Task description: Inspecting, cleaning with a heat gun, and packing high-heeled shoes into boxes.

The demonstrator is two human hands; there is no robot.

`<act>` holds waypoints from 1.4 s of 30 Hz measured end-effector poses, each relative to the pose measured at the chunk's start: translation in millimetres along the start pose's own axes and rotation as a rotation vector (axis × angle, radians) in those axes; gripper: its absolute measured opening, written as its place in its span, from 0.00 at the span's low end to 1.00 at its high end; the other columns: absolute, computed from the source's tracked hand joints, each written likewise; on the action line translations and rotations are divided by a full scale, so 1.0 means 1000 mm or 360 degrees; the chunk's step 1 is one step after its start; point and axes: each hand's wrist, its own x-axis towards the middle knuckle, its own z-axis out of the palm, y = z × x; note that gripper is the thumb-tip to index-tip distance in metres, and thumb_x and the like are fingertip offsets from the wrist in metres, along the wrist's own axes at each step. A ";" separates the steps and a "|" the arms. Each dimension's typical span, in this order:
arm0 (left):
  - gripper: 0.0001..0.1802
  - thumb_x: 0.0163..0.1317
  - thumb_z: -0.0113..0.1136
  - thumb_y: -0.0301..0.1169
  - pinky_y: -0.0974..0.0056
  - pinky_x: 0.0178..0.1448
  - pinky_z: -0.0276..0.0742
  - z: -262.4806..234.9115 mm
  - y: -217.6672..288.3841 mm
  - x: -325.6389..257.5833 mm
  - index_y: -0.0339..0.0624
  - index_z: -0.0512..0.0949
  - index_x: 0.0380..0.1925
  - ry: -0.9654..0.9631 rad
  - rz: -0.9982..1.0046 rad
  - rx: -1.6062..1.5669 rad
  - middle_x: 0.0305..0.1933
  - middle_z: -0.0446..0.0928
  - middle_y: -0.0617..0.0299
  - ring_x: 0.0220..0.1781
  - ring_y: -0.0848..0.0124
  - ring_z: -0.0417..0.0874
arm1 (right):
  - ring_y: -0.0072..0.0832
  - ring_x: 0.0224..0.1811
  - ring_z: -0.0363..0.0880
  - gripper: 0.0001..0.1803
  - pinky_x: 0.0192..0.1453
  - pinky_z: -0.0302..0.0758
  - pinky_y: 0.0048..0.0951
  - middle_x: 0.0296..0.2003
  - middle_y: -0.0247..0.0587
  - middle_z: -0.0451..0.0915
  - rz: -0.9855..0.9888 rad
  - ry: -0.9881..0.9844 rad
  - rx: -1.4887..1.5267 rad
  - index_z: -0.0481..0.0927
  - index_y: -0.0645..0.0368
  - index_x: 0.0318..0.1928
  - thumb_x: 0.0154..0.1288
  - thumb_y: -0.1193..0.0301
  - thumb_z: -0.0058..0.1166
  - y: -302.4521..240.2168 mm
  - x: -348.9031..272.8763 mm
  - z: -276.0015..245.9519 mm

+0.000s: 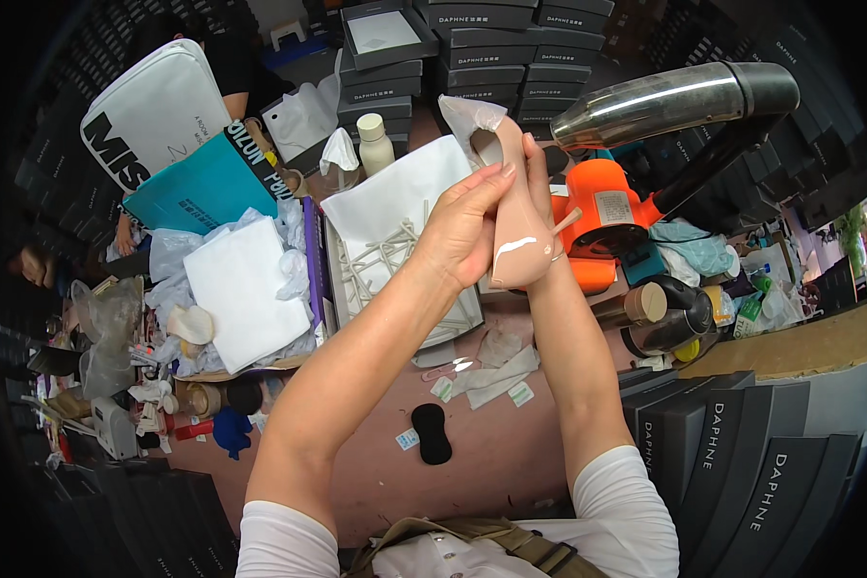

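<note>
A glossy beige pump shoe (524, 226) is held up over the middle of the table, its rounded toe pointing toward me. Clear plastic film (472, 113) covers its far, heel end. My left hand (460, 226) grips the shoe's left side, thumb lying along the edge of the opening. On the other side my right hand (538, 178) supports it from beneath and the right; part of that hand is hidden behind the shoe. A thin beige strip (568, 221) sticks out at the shoe's right side. Just right stands an orange hot-air blower (602, 214) with a metal tube (650, 104).
Behind my left forearm sits a box of pale sticks (380, 260). A purple-edged box (313, 260) holds white sheets (249, 289). A black pad (432, 433) and crumpled tissue (498, 378) lie on the pink table (385, 491). Dark shoe boxes (722, 462) are stacked around.
</note>
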 end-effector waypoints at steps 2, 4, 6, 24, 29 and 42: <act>0.21 0.66 0.55 0.38 0.60 0.60 0.73 -0.002 0.003 0.000 0.35 0.70 0.52 0.0082 0.0011 -0.0071 0.51 0.74 0.53 0.54 0.66 0.75 | 0.21 0.41 0.77 0.32 0.44 0.77 0.24 0.38 0.36 0.76 0.0150 -0.0188 0.0028 0.73 0.56 0.51 0.63 0.41 0.45 -0.002 0.004 -0.014; 0.24 0.67 0.53 0.43 0.59 0.61 0.72 0.002 0.008 -0.002 0.32 0.69 0.51 0.0204 0.0006 -0.0144 0.51 0.72 0.52 0.54 0.66 0.73 | 0.21 0.40 0.77 0.30 0.44 0.76 0.24 0.38 0.36 0.77 0.0176 -0.0186 0.0039 0.74 0.55 0.51 0.64 0.42 0.43 -0.002 0.005 -0.014; 0.26 0.67 0.53 0.46 0.58 0.61 0.71 0.002 0.008 -0.003 0.33 0.68 0.51 0.0180 0.0007 -0.0166 0.52 0.71 0.52 0.55 0.65 0.73 | 0.21 0.40 0.77 0.30 0.44 0.77 0.24 0.39 0.35 0.77 0.0086 -0.0006 0.0041 0.74 0.54 0.50 0.65 0.42 0.43 0.003 0.005 -0.009; 0.28 0.63 0.57 0.35 0.53 0.63 0.68 -0.027 -0.009 -0.028 0.36 0.63 0.61 0.0562 0.0309 0.0544 0.58 0.69 0.53 0.59 0.63 0.72 | 0.27 0.32 0.80 0.33 0.34 0.80 0.25 0.34 0.38 0.78 0.0131 -0.0040 -0.0027 0.73 0.57 0.48 0.67 0.38 0.37 -0.006 0.004 -0.055; 0.25 0.67 0.51 0.39 0.46 0.59 0.76 -0.038 -0.011 -0.036 0.35 0.65 0.58 0.0048 -0.0404 -0.0226 0.57 0.69 0.47 0.57 0.52 0.74 | 0.29 0.27 0.79 0.35 0.28 0.80 0.27 0.32 0.44 0.77 -0.0104 0.0348 -0.0133 0.70 0.56 0.53 0.65 0.37 0.39 0.008 0.015 -0.051; 0.19 0.70 0.46 0.32 0.49 0.55 0.81 -0.022 -0.011 -0.042 0.29 0.65 0.55 0.0132 -0.0287 0.0011 0.54 0.70 0.44 0.52 0.54 0.78 | 0.36 0.43 0.81 0.28 0.47 0.81 0.36 0.44 0.49 0.78 -0.0119 0.0179 -0.0009 0.70 0.59 0.56 0.71 0.48 0.40 0.010 -0.013 -0.070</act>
